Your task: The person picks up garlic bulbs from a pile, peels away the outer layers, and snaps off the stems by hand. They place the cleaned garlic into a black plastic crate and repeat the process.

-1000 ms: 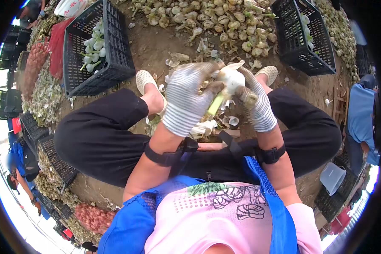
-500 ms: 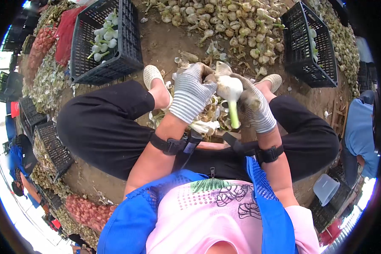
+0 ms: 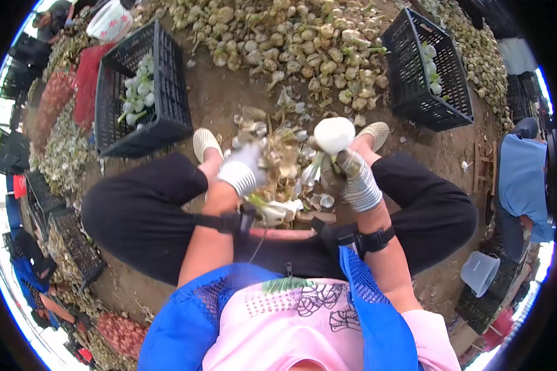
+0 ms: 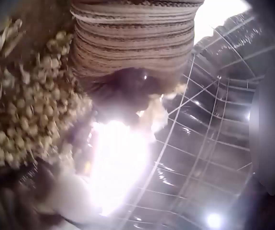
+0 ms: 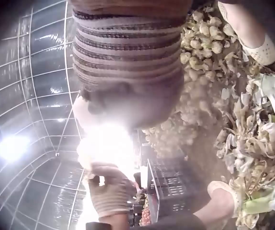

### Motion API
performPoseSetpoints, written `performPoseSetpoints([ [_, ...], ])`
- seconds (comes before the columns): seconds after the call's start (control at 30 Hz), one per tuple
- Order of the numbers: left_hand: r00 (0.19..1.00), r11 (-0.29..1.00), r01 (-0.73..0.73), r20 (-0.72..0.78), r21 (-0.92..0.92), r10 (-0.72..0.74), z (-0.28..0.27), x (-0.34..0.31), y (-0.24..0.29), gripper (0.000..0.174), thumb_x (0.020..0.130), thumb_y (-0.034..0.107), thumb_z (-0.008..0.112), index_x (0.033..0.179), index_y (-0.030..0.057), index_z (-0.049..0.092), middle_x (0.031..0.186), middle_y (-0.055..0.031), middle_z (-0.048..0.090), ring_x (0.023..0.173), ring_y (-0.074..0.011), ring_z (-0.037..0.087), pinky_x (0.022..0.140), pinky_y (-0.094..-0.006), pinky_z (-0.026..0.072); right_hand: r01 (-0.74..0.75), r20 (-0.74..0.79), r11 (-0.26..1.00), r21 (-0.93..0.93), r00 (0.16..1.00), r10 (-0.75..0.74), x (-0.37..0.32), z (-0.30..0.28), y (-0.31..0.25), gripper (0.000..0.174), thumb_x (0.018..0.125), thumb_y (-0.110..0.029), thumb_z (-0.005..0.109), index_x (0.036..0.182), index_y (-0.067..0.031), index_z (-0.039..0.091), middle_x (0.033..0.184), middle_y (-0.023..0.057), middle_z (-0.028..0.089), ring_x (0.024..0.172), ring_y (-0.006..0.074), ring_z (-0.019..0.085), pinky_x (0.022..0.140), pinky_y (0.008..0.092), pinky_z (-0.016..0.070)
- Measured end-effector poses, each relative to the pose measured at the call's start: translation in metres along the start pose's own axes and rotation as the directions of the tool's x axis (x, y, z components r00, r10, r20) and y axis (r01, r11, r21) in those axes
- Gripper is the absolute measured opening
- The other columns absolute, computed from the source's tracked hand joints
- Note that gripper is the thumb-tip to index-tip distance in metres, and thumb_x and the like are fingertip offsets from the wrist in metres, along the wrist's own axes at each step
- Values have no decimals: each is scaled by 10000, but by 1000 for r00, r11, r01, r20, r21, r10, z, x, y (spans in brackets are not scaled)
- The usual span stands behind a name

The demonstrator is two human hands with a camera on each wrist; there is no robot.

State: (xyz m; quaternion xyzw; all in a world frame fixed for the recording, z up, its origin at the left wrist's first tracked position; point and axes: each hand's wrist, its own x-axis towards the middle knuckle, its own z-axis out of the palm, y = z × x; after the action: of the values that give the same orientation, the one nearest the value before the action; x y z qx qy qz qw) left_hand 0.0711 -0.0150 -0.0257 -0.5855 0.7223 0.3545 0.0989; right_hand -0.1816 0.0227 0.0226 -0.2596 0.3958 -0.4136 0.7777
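In the head view a peeled white garlic bulb [image 3: 334, 135] stands up above my right hand [image 3: 359, 179], which grips it by its green stem. That hand wears a striped knit glove with soiled fingers. My left hand [image 3: 244, 168], in a similar glove, is blurred and apart from the bulb, over the left side of the peelings [image 3: 284, 157]. The blur hides its fingers, and I cannot tell whether it holds anything. Glare washes out much of both wrist views. Peeled garlic stalks [image 3: 275, 210] lie on the ground close to my lap.
A heap of unpeeled garlic [image 3: 291, 43] lies ahead. Black crates stand at left [image 3: 173, 93] and right [image 3: 427, 93], both with peeled bulbs inside. My shoes [image 3: 207, 147] flank the peelings. A person in blue [image 3: 523, 179] sits at far right, near a grey tub [image 3: 480, 272].
The bulb, earlier between both hands with its stem hanging down, now points up in my right hand. My left hand has come away from it toward the left and down.
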Motion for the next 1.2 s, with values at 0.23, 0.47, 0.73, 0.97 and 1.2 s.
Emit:
performPoseSetpoints([
  [0.23,904,873,-400,-279,-280,325,15,1,50,207,758,119,600,954,49,606,884,-160,604,801,-293,600,709,-342,475,457,-300,714,530,889,-346,17,-24,-72,422,824,-281,596,1169,-68,481,929,86,592,774,154,583,641,318,517],
  [0.47,937,838,-317,-283,-444,205,11,5,56,168,750,254,627,773,87,631,724,-120,601,684,-307,587,620,-370,472,217,-341,969,-118,908,-245,106,-81,-91,381,828,-142,570,1182,-25,491,941,113,611,751,185,599,673,298,489],
  [0.73,994,843,-56,-112,-534,-5,26,36,22,414,729,329,677,1028,55,592,952,-148,618,848,-240,612,751,-317,483,-145,-104,-4,-989,730,-675,262,-106,-126,452,671,-140,723,1084,-42,569,1029,174,588,973,320,548,851,342,431],
  [0.97,995,685,98,86,-722,-53,36,64,10,363,738,276,657,996,32,587,926,-158,601,830,-243,598,717,-356,478,-159,154,-532,-831,854,-496,350,-107,-134,469,681,-97,547,1146,-44,514,1102,221,529,1053,376,483,904,449,390],
  [1.2,924,656,-8,-256,-755,-283,10,29,28,399,719,276,607,1053,77,517,955,-144,574,937,-308,549,807,-402,445,303,320,-109,-947,842,-435,376,-108,-125,386,764,-171,517,1114,-8,526,1104,200,539,1005,324,521,875,413,425],
])
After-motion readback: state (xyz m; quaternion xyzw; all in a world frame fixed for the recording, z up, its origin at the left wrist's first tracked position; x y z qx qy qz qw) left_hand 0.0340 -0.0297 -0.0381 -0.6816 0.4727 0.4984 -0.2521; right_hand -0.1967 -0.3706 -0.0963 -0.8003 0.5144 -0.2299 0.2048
